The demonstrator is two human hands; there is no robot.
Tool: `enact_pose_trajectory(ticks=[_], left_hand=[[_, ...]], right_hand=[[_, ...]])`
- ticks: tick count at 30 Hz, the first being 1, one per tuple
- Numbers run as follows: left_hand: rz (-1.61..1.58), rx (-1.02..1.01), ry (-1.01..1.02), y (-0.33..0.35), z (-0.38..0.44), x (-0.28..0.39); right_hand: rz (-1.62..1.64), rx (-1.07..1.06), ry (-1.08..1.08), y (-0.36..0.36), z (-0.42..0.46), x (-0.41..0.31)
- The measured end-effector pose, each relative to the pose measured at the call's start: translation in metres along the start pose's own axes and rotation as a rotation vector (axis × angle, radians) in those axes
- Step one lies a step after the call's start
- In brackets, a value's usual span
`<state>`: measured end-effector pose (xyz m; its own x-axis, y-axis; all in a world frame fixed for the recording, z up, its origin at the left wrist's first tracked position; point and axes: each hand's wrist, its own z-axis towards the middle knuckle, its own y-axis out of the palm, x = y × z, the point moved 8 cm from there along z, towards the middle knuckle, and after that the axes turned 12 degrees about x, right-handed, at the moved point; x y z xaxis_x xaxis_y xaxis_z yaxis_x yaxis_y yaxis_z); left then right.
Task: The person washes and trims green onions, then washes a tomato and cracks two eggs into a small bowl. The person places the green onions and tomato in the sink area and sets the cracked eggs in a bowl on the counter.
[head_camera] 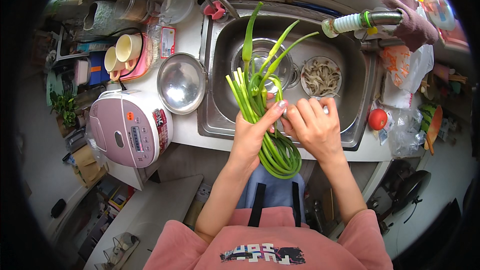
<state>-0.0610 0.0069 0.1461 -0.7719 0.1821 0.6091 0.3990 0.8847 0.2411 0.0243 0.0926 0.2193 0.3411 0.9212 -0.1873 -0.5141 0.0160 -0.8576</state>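
Observation:
A bundle of green garlic scapes (281, 156), looped at its lower end, is gripped by my left hand (252, 131) over the front edge of the steel sink (300, 41). My right hand (314, 126) is curled close beside the bundle, its thumb and fingers around a small whitish thing that I cannot make out, perhaps a tool's handle. The cut stem ends and several long tips point up over the sink. Behind them in the basin is a round metal bowl (240, 60); a plate (321, 59) of pale shredded food lies to its right.
Left of the sink are a steel bowl (182, 83), a pink rice cooker (123, 129) and two cream cups (128, 48). A tomato (377, 119) and plastic bags (407, 131) lie on the right. A faucet with a ribbed white hose (347, 23) reaches over the basin's back right.

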Motion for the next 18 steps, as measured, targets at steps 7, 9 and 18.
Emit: enact_pose_trajectory(ticks=[7, 9, 18], left_hand=[[0.004, -0.006, 0.033, 0.005, -0.005, -0.005], [0.041, -0.013, 0.099, 0.008, -0.01, 0.0], [-0.063, 0.011, 0.102, 0.004, -0.008, -0.004]], right_hand=[[0.392, 0.046, 0.237, 0.001, -0.002, 0.027], [0.888, -0.146, 0.957, 0.023, -0.026, 0.036], [0.942, -0.201, 1.124, 0.025, -0.042, 0.022]])
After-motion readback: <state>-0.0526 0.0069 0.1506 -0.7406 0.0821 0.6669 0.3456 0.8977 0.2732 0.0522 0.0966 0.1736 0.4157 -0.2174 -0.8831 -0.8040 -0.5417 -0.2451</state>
